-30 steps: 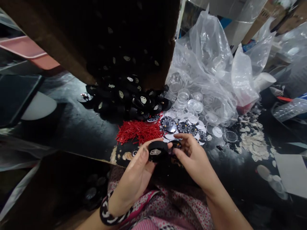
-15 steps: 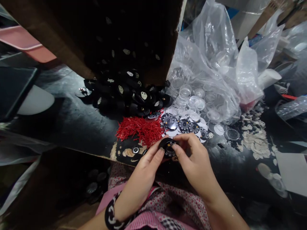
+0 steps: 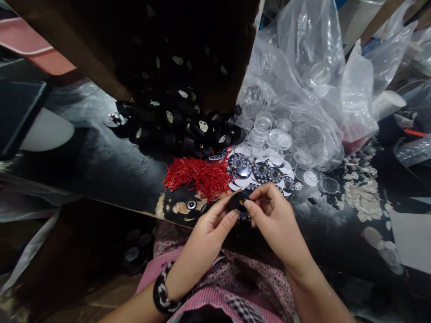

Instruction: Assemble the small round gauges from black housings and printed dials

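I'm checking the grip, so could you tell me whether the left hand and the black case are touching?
Touching: the head view shows the left hand with its fingers wrapped against the black case.

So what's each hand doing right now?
Left hand: closed around the round black piece.
Right hand: thumb and fingers closed on the dial face of the same piece.

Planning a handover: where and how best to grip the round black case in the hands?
Probably the thick rim of the black case, fingers coming from above its far edge: it's round, its dial faces the camera, and left hand and right hand occupy the sides.
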A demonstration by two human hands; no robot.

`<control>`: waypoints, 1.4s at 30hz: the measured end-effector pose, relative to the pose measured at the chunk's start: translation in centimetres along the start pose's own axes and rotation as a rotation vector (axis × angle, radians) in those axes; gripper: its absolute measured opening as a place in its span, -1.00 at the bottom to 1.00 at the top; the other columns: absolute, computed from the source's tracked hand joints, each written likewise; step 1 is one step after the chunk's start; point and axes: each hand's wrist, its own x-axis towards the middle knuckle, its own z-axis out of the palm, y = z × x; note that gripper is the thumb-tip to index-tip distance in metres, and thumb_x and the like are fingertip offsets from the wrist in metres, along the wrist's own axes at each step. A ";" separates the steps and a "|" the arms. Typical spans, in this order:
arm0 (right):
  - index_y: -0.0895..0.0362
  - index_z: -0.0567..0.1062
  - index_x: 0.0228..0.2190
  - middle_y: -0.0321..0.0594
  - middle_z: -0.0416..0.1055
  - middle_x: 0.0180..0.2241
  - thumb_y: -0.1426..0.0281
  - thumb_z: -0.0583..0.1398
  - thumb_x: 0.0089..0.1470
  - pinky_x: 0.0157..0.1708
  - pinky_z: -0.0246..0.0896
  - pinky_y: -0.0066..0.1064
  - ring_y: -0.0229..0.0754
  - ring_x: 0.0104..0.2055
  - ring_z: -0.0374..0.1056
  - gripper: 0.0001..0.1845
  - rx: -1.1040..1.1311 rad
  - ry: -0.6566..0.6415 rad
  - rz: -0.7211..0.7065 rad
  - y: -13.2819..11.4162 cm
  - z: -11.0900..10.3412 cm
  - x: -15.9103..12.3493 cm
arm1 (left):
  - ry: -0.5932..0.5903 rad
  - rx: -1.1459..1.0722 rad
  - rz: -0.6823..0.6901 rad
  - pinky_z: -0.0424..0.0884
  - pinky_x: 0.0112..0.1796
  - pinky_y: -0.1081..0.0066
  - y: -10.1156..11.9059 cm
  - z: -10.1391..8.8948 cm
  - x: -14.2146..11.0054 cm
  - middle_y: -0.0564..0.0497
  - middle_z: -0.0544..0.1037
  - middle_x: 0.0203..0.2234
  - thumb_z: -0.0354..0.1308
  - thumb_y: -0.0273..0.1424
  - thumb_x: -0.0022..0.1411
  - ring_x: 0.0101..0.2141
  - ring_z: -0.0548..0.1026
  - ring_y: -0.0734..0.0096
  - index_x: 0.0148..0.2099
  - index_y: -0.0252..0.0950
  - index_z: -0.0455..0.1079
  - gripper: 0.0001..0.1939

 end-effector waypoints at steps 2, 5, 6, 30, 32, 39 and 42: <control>0.07 0.32 -0.37 -0.38 0.30 -0.45 0.38 0.22 0.08 -0.47 0.18 -0.47 -0.31 -0.46 0.26 -0.87 -0.053 0.024 -0.015 0.3 0.0 0.0 | 0.001 0.029 0.015 0.37 0.10 0.25 0.0 0.0 0.0 -0.02 0.57 0.01 0.25 -0.29 0.20 0.06 0.48 0.17 0.04 -0.19 0.46 -0.65; 0.08 0.35 -0.28 -0.32 0.37 -0.35 0.38 0.22 0.08 -0.39 0.24 -0.43 -0.26 -0.37 0.31 -0.86 -0.072 0.000 -0.009 0.9 -0.2 -0.2 | -0.017 0.098 0.009 0.39 0.07 0.30 -0.2 -0.3 0.0 0.01 0.56 0.00 0.22 -0.34 0.21 0.05 0.48 0.22 0.06 -0.18 0.41 -0.65; 0.08 0.36 -0.24 -0.30 0.39 -0.32 0.38 0.20 0.11 -0.36 0.26 -0.41 -0.24 -0.35 0.33 -0.85 -0.072 -0.019 -0.012 1.0 -0.2 -0.3 | -0.029 0.140 0.011 0.39 0.07 0.32 -0.4 -0.4 0.1 0.02 0.56 0.00 0.20 -0.36 0.22 0.05 0.48 0.24 0.07 -0.18 0.40 -0.65; 0.12 0.48 -0.17 -0.13 0.44 -0.28 0.49 0.07 0.26 -0.24 0.14 -0.25 -0.03 -0.25 0.36 -0.80 -1.203 -0.080 -0.419 0.2 0.9 5.3 | 0.190 0.172 0.052 0.43 -0.01 0.31 1.4 -4.4 -1.4 0.06 0.60 -0.11 0.20 -0.27 0.24 -0.05 0.52 0.24 0.00 -0.09 0.42 -0.73; 0.15 0.47 -0.24 -0.13 0.43 -0.30 0.48 0.07 0.27 -0.23 0.14 -0.22 -0.03 -0.27 0.36 -0.83 -1.266 -0.085 -0.447 0.2 0.9 5.9 | 0.177 -0.052 -0.024 0.46 -0.04 0.30 1.1 -3.8 -1.1 0.05 0.61 -0.14 0.24 -0.28 0.21 -0.06 0.53 0.23 -0.05 -0.14 0.43 -0.75; 0.14 0.44 -0.30 -0.20 0.40 -0.30 0.53 0.14 0.21 -0.20 0.21 -0.29 -0.12 -0.23 0.35 -0.91 -0.619 -0.123 -0.438 0.2 0.5 3.3 | 0.088 -0.502 -0.195 0.55 -0.13 0.23 1.6 -2.3 -0.3 -0.04 0.61 -0.09 0.16 -0.37 0.29 -0.13 0.60 0.19 -0.08 -0.21 0.45 -0.84; 0.09 0.44 -0.27 -0.26 0.35 -0.28 0.51 0.15 0.21 -0.16 0.22 -0.37 -0.20 -0.18 0.32 -0.90 -0.336 -0.116 -0.453 0.4 0.3 1.5 | 0.017 -0.659 -0.273 0.53 -0.06 0.22 2.0 -1.7 0.2 -0.05 0.64 -0.15 0.10 -0.41 0.31 -0.15 0.61 0.24 -0.20 -0.29 0.48 -0.87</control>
